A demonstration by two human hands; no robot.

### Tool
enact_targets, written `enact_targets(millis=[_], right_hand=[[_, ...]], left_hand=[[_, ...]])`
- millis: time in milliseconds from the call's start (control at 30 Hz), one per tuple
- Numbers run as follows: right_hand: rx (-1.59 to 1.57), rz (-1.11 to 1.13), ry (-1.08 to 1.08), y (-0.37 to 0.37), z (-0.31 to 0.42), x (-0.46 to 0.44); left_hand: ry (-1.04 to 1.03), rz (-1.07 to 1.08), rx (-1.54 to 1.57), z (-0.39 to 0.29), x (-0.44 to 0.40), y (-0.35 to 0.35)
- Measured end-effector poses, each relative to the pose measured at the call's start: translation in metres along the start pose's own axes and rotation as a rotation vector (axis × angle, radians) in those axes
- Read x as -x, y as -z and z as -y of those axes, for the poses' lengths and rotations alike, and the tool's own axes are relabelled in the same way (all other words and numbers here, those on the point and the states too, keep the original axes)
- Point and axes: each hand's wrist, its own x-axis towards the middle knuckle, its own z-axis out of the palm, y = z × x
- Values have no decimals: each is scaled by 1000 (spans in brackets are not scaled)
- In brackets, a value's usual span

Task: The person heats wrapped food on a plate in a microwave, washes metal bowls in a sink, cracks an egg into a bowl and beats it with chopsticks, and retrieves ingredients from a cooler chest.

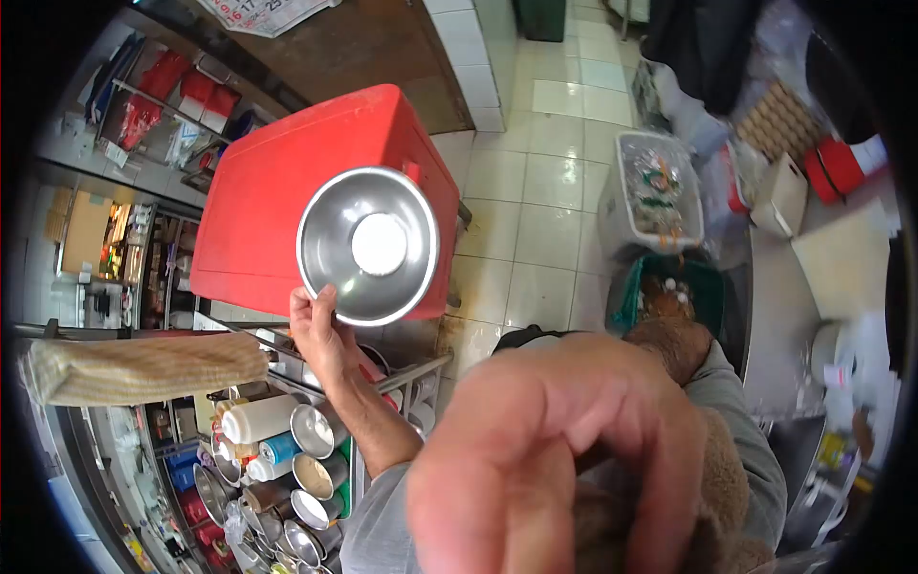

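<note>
My left hand (325, 335) grips the near rim of a round metal bowl (320, 239), with the thumb on the inside. A white patch (380, 244), round in outline, shows at the bottom of the bowl; whether it is contents or glare I cannot tell. Beneath and behind the bowl is a large red box (287, 153). Large and blurred, my right hand (564, 450) is close to the camera with its fingers curled down. The fingertips are partly out of frame, so anything in them is hidden.
Metal cups and bottles (263, 419) crowd a rack at lower left, below a hanging striped cloth (143, 368). A white bin (655, 191) and a green basket (708, 297) stand on the tiled floor at right, beside a metal counter (779, 325).
</note>
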Motion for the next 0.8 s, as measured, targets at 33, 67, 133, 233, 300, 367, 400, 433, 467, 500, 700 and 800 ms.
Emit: enact_targets(millis=[33,67,133,233,300,367,400,433,467,500,700,800], right_hand=[[-23,-2,-7,15,14,-13],[-42,-2,-17,31,30,-25],[-69,6,-41,65,61,-47],[-114,17,-72,118,112,-75],[-139,47,-129,154,149,-98],[-156,56,-201,185,184,-123],[-158,47,-234,197,201,-138],[-165,-16,-271,210,217,-152],[-174,-81,-307,223,233,-167],[-214,-51,-328,238,245,-180],[-439,73,-416,316,291,-247],[-489,106,-475,366,308,-282]], left_hand=[[11,9,-44,4,-19,-6],[5,26,-51,8,-36,-17],[-16,28,-56,17,-69,-45],[-25,-78,-67,39,-108,-74],[32,-129,-68,56,-139,-84],[9,-266,-147,73,-166,-106],[-54,-288,-82,80,-181,-118],[-102,-311,-25,84,-194,-131],[-1,-442,-183,75,-206,-151],[0,-481,-187,78,-219,-158],[-142,-698,-182,82,-280,-193],[-192,-719,-105,101,-310,-186]])
